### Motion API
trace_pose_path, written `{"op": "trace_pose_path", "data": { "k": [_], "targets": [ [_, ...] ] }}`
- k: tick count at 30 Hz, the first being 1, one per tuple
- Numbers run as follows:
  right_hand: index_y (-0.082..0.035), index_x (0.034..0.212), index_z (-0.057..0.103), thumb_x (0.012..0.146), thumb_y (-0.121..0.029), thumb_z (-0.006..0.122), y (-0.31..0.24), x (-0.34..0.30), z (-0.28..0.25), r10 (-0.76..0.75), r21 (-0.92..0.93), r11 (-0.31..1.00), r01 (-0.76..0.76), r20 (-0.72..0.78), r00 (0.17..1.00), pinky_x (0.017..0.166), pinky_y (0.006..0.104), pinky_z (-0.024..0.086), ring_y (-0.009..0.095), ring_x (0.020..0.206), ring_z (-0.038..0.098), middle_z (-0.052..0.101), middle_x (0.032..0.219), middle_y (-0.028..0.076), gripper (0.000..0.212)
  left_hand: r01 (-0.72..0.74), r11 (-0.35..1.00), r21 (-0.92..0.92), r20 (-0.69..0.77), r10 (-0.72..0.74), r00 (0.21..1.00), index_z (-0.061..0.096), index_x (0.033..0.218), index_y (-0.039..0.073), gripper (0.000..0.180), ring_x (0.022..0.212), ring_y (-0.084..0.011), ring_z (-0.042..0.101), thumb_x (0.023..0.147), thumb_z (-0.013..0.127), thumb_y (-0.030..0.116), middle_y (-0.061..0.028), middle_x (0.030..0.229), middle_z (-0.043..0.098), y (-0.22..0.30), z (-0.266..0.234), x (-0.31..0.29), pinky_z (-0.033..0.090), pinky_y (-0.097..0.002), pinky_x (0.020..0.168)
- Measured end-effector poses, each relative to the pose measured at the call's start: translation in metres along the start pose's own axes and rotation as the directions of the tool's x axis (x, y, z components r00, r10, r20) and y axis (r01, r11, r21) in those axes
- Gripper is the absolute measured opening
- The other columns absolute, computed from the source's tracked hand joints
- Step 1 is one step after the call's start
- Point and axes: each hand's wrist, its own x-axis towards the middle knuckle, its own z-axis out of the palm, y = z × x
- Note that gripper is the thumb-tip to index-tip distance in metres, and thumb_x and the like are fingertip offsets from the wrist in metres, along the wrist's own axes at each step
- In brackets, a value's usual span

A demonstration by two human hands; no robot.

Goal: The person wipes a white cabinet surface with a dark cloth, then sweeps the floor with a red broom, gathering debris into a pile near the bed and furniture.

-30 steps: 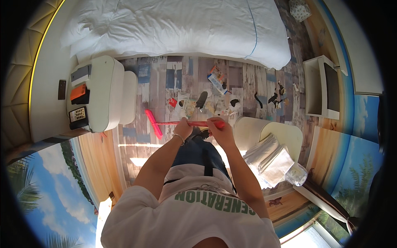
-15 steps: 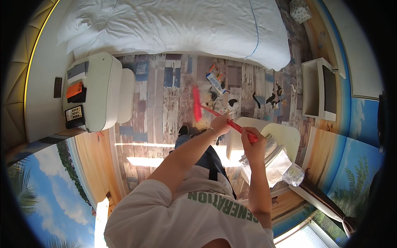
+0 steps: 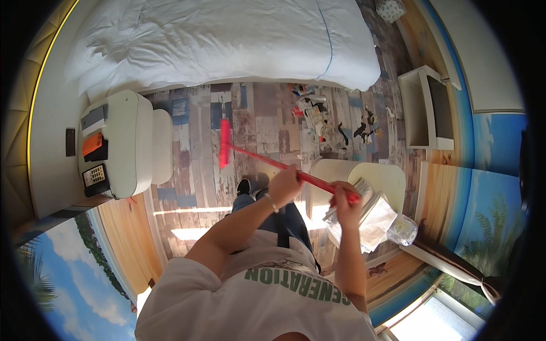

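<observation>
The person's left hand (image 3: 285,186) is clamped around the middle stretch of the handle of a red broom (image 3: 261,159), and the right hand (image 3: 346,206) is clamped near the handle's end, a bit of which shows beside its fingers. The broom slants from the right hand past the left to its head (image 3: 225,143), ahead and to the left of the left hand.

The head is a narrow, straight bar of bright pinkish red, set crosswise to the handle and somewhat blurred. The handle is straight and red all along, slim near the head and thicker between the hands. Whether the bristles touch the patterned floor (image 3: 199,142) cannot be told.

Ahead of both hands, well apart from the head, a scatter of litter (image 3: 316,120) lies on the floor: pale scraps, dark strips, a little red and blue. Just beside the right hand is a stack of whitish folded sheets (image 3: 372,224).
</observation>
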Motion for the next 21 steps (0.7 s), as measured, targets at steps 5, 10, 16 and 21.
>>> {"op": "trace_pose_path", "data": {
  "k": [5,10,16,21],
  "targets": [
    [-0.001,0.101,0.064,0.091,-0.014,0.057,0.08,0.016,0.046,0.235,0.205,0.939,-0.275,0.198,0.952,0.052,0.0228,0.049,0.011,0.057,0.059,0.062,0.071,0.006,0.018,0.178,0.964,0.198,0.015,-0.185,0.983,0.054,0.089,0.005,0.026,0.076,-0.0378,0.063,0.08,0.062,0.028,-0.0199,0.076,0.064,-0.061,0.001,0.001,0.051,-0.0445,0.064],
    [-0.001,0.1,0.065,0.089,-0.013,0.058,0.103,0.035,0.028,0.131,-0.008,0.991,-0.133,0.226,0.965,0.053,0.022,0.048,0.01,0.057,0.057,0.061,0.07,0.005,0.017,0.156,0.964,0.218,0.176,-0.196,0.965,0.054,0.09,0.004,0.028,0.083,-0.0385,0.061,0.081,0.062,0.03,-0.0208,0.083,0.062,-0.087,0.039,0.03,0.048,-0.0448,0.068],
    [-0.002,0.09,0.067,0.082,-0.013,0.062,0.062,0.079,-0.1,0.089,-0.227,0.971,-0.077,0.042,0.995,0.061,0.0285,0.047,0.015,0.063,0.059,0.062,0.068,0.012,0.015,-0.099,0.991,0.086,0.229,0.077,0.97,0.054,0.096,0.007,0.025,0.076,-0.0382,0.062,0.081,0.061,0.026,-0.0191,0.081,0.063,-0.013,0.153,0.082,0.048,-0.0454,0.065],
    [-0.001,0.087,0.066,0.079,-0.008,0.062,0.021,0.107,-0.18,-0.156,-0.354,0.923,0.149,0.008,0.988,0.061,0.0304,0.048,0.025,0.062,0.061,0.062,0.071,0.015,0.012,-0.077,0.99,-0.122,0.273,0.108,0.956,0.048,0.096,0.01,0.024,0.077,-0.0375,0.061,0.084,0.061,0.026,-0.0164,0.08,0.062,0.086,0.214,0.112,0.046,-0.0429,0.063]
  ]
}}
